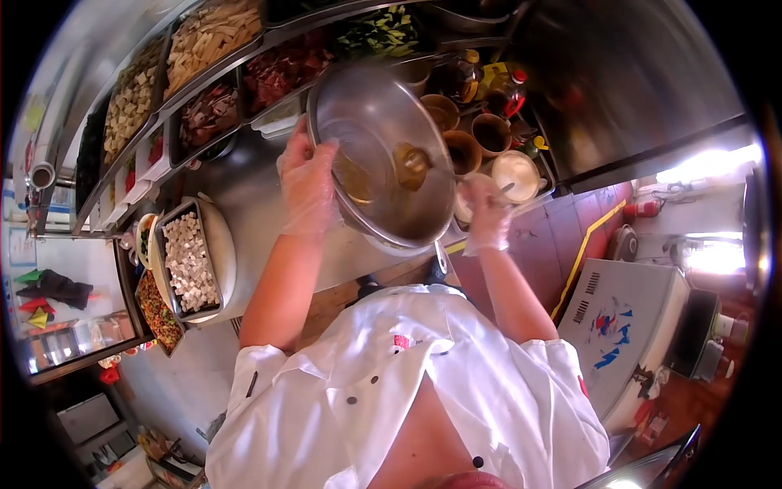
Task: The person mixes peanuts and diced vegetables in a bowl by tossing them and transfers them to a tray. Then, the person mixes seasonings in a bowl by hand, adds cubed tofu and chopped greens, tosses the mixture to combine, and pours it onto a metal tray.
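Note:
A large steel bowl (371,114) is tilted over the counter, with yellowish liquid in its bottom. My left hand (308,183), in a clear glove, grips the bowl's left rim, thumb over the edge. At the bowl's right side my right hand (486,213), also gloved, is closed around the handle of a utensil whose round end (411,163) lies inside the bowl. Close by the right hand stand a container of white substance (516,177) and several brown pots (491,134).
Trays of sliced food (213,33) line the shelf at upper left. A tray of white cubes (189,265) stands on the left of the steel counter (265,236). Bottles (515,91) are behind the pots. A white cabinet (615,326) is at right.

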Motion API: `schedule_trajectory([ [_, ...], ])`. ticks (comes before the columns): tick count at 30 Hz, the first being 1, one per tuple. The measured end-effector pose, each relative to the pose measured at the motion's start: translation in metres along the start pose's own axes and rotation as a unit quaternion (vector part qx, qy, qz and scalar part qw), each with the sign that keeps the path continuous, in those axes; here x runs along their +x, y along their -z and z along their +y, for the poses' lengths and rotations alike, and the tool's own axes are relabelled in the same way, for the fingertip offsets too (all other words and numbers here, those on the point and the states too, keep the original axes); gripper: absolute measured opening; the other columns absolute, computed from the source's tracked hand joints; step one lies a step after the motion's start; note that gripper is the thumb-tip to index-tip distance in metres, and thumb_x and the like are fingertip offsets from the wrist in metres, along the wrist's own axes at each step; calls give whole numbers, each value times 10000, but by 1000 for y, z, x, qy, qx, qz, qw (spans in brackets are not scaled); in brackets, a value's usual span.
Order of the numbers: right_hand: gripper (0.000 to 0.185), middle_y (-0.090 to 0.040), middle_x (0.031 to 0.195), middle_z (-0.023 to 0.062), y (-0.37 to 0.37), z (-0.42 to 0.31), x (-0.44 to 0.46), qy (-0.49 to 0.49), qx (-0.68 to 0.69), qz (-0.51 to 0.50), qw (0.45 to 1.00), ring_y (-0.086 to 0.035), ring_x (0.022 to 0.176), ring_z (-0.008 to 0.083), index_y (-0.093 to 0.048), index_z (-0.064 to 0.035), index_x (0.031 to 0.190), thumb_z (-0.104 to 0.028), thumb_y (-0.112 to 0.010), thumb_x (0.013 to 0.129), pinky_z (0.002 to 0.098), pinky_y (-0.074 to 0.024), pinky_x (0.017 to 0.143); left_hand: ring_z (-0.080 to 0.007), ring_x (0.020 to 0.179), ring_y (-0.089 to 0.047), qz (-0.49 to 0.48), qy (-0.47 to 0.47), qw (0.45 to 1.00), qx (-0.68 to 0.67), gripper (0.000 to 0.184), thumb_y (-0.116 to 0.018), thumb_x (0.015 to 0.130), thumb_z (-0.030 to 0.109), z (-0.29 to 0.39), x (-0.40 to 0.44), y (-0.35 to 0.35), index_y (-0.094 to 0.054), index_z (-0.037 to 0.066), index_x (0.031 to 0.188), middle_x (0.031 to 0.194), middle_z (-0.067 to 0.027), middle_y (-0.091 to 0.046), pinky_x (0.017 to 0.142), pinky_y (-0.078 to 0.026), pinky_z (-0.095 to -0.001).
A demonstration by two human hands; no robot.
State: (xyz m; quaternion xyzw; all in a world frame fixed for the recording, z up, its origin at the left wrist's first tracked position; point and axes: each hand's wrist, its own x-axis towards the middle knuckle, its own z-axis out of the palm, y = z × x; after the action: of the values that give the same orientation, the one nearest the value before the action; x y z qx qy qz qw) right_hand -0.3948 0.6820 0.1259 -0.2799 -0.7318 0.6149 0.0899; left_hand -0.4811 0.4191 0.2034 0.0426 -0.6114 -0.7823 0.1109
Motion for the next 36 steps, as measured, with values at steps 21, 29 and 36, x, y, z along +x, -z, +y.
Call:
schedule_trajectory([
  [21, 524, -668, 957, 85, 94, 134, 110, -9, -200, 86, 976, -631, 819, 167, -641, -30, 1249, -328, -786, 843, 331, -528, 734, -202, 1066, -636, 18, 99, 995, -7, 362, -610, 898, 16, 9, -5, -6, -619, 17, 1260, 1192, -88, -671, 948, -506, -338],
  [29, 296, -693, 810, 130, 87, 160, 117, 57, -154, -77, 983, -645, 745, 252, -688, -34, 1019, -295, -682, 881, 355, -515, 735, -195, 1047, -623, 58, 122, 990, 34, 338, -679, 858, 31, 18, -7, -14, -636, 28, 1194, 1151, -68, -669, 961, -485, -331],
  [36, 231, -696, 928, 197, 113, 115, 77, 214, -278, -213, 912, -686, 850, 337, -681, -23, 1097, -132, -573, 924, 398, -542, 771, -197, 1040, -615, 63, 114, 991, 23, 313, -709, 847, 43, 19, -9, -16, -627, 47, 1149, 1138, -64, -662, 960, -472, -335],
])
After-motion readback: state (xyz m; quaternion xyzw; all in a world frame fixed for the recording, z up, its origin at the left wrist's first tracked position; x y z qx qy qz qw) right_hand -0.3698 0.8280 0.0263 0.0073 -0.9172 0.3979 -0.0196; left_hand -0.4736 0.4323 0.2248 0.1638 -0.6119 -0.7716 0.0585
